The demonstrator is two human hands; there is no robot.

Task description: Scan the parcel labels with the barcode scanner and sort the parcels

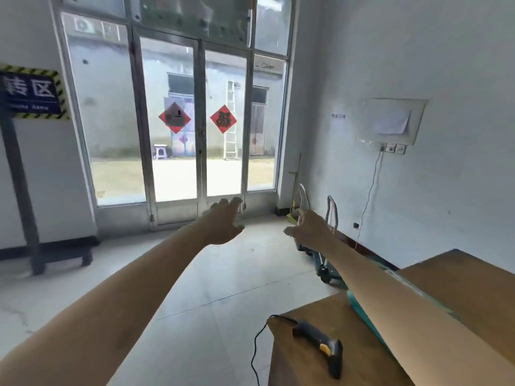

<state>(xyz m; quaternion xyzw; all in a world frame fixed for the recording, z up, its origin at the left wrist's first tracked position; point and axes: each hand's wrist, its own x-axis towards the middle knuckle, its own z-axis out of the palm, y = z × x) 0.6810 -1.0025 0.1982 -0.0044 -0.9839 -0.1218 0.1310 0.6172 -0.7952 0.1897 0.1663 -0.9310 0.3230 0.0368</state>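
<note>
The barcode scanner (pixel 320 344) is lying unheld. Beyond it our left hand (pixel 223 222) and right hand (pixel 309 229) are hovering, fingers released; scanning seemingly unstarted.

hands: 2 (left hand (pixel 223 221), right hand (pixel 310 228)). barcode scanner (pixel 320 342): 1. brown surfaces (pixel 303 358): 2. red door decals (pixel 174 117): 2. ladder (pixel 230 121): 1. stool (pixel 160 151): 1. floor sign (pixel 29 91): 1.

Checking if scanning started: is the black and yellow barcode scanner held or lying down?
Lying down: the barcode scanner rests on the brown surface; left hand and right hand hold nothing.
</note>
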